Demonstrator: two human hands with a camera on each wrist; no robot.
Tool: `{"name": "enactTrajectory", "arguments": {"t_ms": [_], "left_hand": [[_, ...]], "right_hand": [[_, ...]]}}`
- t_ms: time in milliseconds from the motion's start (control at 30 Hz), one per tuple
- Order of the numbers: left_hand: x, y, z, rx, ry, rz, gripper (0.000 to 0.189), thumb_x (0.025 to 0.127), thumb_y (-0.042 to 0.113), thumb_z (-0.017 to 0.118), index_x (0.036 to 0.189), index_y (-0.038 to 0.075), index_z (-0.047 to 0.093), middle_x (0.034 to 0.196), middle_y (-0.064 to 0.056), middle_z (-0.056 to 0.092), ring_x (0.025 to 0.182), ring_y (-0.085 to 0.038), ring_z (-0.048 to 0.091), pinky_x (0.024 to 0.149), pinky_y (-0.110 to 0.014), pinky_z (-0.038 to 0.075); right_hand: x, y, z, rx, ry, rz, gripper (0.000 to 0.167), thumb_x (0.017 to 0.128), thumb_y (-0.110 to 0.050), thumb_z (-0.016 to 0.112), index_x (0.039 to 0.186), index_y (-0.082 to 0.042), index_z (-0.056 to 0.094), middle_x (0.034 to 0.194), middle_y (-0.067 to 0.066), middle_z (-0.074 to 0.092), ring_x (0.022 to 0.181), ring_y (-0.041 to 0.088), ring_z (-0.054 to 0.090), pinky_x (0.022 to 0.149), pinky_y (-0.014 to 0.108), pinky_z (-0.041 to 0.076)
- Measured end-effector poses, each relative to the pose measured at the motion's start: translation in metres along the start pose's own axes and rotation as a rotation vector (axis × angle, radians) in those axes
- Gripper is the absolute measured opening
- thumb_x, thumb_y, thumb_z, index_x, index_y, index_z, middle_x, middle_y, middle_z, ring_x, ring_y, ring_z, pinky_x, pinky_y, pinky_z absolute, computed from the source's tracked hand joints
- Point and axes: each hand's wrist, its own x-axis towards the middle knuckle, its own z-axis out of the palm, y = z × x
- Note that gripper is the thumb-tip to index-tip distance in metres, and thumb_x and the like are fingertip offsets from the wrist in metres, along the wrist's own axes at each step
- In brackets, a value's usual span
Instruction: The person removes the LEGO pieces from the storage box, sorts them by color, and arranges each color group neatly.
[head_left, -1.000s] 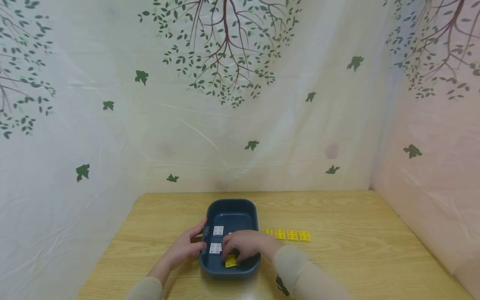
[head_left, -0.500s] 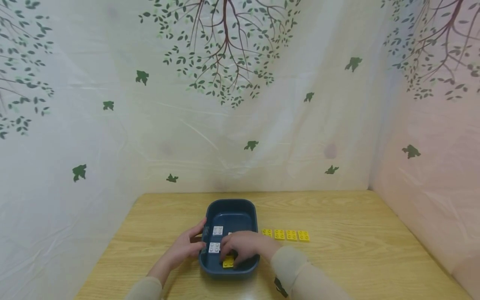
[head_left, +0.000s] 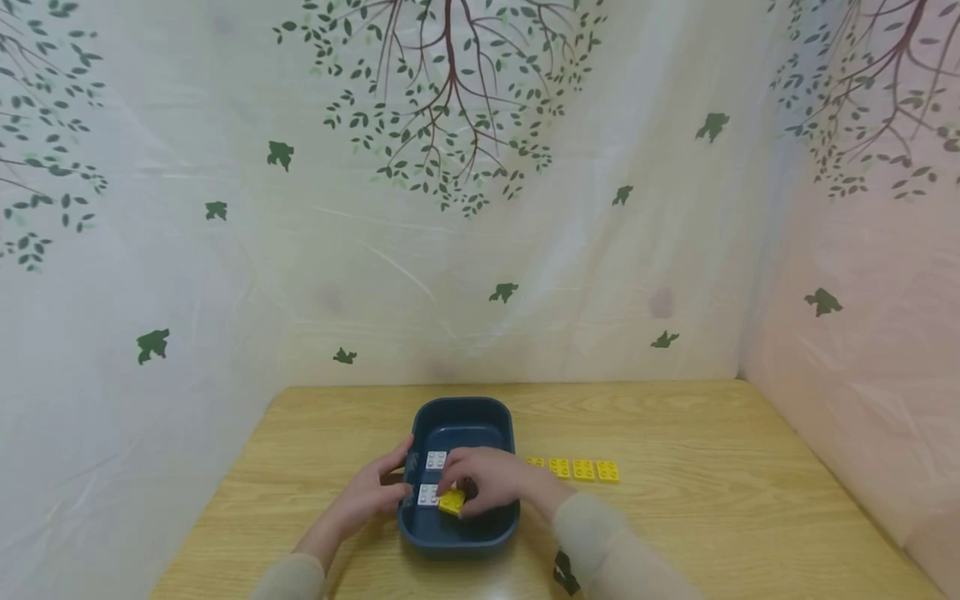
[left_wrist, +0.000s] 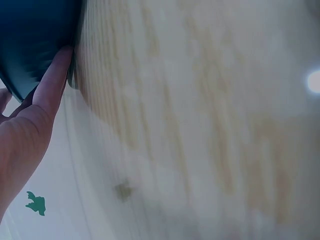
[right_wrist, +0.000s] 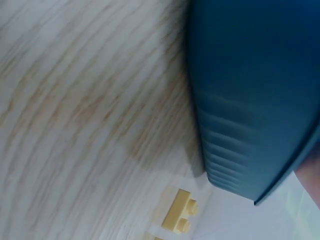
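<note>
My right hand (head_left: 483, 482) reaches into a dark blue plastic bin (head_left: 459, 550) and pinches a yellow toy brick (head_left: 452, 502) between thumb and fingers. The brick is tilted, close to a white toy brick (head_left: 428, 495) on the bin floor. Farther back in the bin lies another white brick (head_left: 436, 459), right by the fingers. My left hand (head_left: 369, 492) rests against the bin's left side, thumb and forefinger spread along the rim. In the left wrist view, the left thumb (left_wrist: 54, 82) lies straight along the bin wall (left_wrist: 35, 40). The right wrist view shows mainly the bin's outer wall (right_wrist: 240, 100).
Right of the bin, several yellow bricks (head_left: 583, 470) stand in a row on the wooden table (head_left: 712, 500); the right forearm passes in front of them. One yellow brick (right_wrist: 177, 212) shows near the bin in the right wrist view. A patterned curtain (head_left: 420, 292) encloses the table.
The right hand has moved a little away from the bin's near end with the yellow brick, which is now tilted by the nearer white brick. The left hand and the bin have stayed in place.
</note>
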Motion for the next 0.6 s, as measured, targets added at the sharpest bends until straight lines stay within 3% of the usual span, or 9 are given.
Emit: {"name": "enactTrajectory", "arguments": {"t_ms": [400, 600], "left_hand": [[0.001, 0.0, 0.002, -0.013, 0.011, 0.013, 0.078, 0.09, 0.008, 0.064, 0.158, 0.013, 0.025, 0.154, -0.029, 0.03, 0.131, -0.049, 0.043, 0.092, -0.047, 0.053], [0.003, -0.004, 0.002, -0.01, 0.017, 0.022, 0.079, 0.09, 0.008, 0.065, 0.158, 0.013, 0.025, 0.155, -0.028, 0.029, 0.131, -0.049, 0.043, 0.091, -0.047, 0.054]], "right_hand": [[-0.028, 0.001, -0.017, 0.117, 0.141, 0.008, 0.035, 0.082, -0.014, 0.081, 0.116, -0.01, 0.072, 0.11, -0.004, 0.057, 0.089, 0.007, 0.056, 0.08, 0.019, 0.052], [-0.045, 0.004, -0.022, 0.119, 0.181, 0.057, 0.036, 0.082, -0.015, 0.082, 0.116, -0.01, 0.072, 0.111, -0.006, 0.056, 0.089, 0.006, 0.054, 0.08, 0.02, 0.052]]}}
